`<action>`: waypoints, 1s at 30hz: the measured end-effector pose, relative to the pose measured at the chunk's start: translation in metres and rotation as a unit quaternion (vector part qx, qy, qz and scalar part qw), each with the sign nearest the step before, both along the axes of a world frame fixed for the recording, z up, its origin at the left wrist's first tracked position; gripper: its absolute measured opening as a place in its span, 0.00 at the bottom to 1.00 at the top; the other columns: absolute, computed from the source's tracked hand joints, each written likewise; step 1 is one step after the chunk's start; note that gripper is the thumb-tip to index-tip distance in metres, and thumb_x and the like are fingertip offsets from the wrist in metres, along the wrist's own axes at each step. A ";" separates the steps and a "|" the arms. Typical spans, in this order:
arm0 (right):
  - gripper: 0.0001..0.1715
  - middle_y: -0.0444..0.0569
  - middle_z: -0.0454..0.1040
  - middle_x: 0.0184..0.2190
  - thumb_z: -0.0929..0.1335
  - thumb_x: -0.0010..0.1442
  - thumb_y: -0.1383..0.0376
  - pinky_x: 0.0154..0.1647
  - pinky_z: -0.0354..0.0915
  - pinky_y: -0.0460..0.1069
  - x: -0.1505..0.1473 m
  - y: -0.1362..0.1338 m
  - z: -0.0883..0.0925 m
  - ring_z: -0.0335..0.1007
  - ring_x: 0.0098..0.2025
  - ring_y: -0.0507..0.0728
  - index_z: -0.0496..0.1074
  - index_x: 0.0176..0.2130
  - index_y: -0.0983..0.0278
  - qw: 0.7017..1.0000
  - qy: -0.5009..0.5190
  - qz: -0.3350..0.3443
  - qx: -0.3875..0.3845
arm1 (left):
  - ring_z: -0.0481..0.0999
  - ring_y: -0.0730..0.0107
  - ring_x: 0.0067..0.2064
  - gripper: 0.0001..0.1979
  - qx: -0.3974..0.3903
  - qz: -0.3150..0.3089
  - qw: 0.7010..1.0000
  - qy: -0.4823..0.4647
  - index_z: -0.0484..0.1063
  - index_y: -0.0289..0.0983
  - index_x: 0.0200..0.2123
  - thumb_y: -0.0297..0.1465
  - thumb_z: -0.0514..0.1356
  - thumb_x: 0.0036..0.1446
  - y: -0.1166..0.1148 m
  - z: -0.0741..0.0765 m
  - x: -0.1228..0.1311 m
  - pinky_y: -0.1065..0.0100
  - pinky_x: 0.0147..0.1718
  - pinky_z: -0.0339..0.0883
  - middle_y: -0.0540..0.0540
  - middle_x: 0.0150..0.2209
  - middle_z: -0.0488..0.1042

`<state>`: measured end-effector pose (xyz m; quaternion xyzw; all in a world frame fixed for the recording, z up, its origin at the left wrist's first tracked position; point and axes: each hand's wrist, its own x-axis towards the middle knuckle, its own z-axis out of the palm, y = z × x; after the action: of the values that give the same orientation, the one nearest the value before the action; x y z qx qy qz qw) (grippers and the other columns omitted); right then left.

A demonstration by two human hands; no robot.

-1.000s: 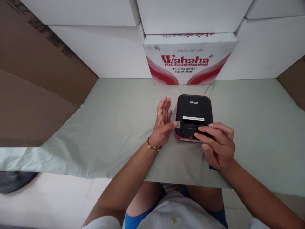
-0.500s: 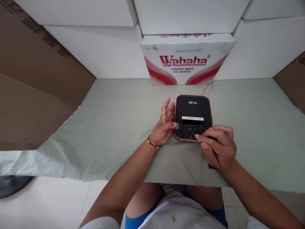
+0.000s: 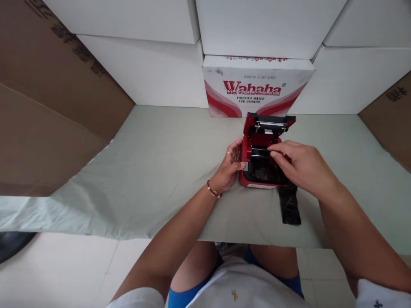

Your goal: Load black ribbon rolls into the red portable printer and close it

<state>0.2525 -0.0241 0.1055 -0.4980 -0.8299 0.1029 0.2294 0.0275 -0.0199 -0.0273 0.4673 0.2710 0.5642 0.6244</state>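
A small red and black label printer [image 3: 244, 173] sits on the cloth-covered table with its lid [image 3: 270, 122] raised. Inside it lies a roll of glossy black film [image 3: 259, 152]. My left hand [image 3: 228, 169] grips the printer's left side, the thumb on a grey button [image 3: 245, 166] and the fingers along the wall. From the right, my right hand [image 3: 298, 164] reaches over the open bay. Its thumb and index finger are pinched together at the right end of the black film. The other fingers are curled, and they partly hide the printer's right side.
A strip of black film [image 3: 290, 205] lies on the green cloth [image 3: 167, 171] by the printer's front right corner. Behind the printer stands a Wahaha water carton [image 3: 257, 92], with white boxes [image 3: 144, 70] stacked around it. Brown cartons [image 3: 64, 119] flank the table.
The printer's lid has swung up from closed to open. My right hand has moved from the front edge up to the film inside, uncovering the strip on the cloth.
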 end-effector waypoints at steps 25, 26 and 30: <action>0.17 0.49 0.86 0.38 0.72 0.68 0.51 0.32 0.70 0.54 -0.001 0.014 0.004 0.79 0.32 0.60 0.79 0.50 0.57 0.990 0.016 -0.040 -0.137 | 0.60 0.48 0.80 0.44 -0.022 0.001 0.999 -0.030 0.66 0.48 0.67 0.48 0.77 0.50 0.003 -0.002 0.004 0.42 0.79 0.52 0.42 0.77 0.64; 0.20 0.48 0.86 0.40 0.72 0.68 0.48 0.32 0.71 0.53 0.011 0.006 0.008 0.79 0.32 0.59 0.80 0.51 0.56 0.984 0.083 -0.029 -0.154 | 0.60 0.48 0.80 0.44 -0.018 -0.001 0.999 -0.027 0.66 0.49 0.67 0.49 0.76 0.51 0.003 -0.002 0.004 0.43 0.78 0.53 0.42 0.77 0.64; 0.20 0.47 0.86 0.35 0.77 0.63 0.41 0.22 0.64 0.52 0.085 -0.017 0.016 0.73 0.25 0.55 0.85 0.50 0.46 0.964 0.211 -0.022 -0.158 | 0.59 0.48 0.80 0.44 -0.014 -0.004 1.000 -0.027 0.65 0.49 0.68 0.49 0.76 0.51 0.003 -0.004 0.003 0.44 0.78 0.53 0.42 0.78 0.63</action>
<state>0.3377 -0.0412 0.1212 -0.5131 -0.7245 0.3304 0.3204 0.0308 -0.0164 -0.0311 0.4437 0.2601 0.5705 0.6403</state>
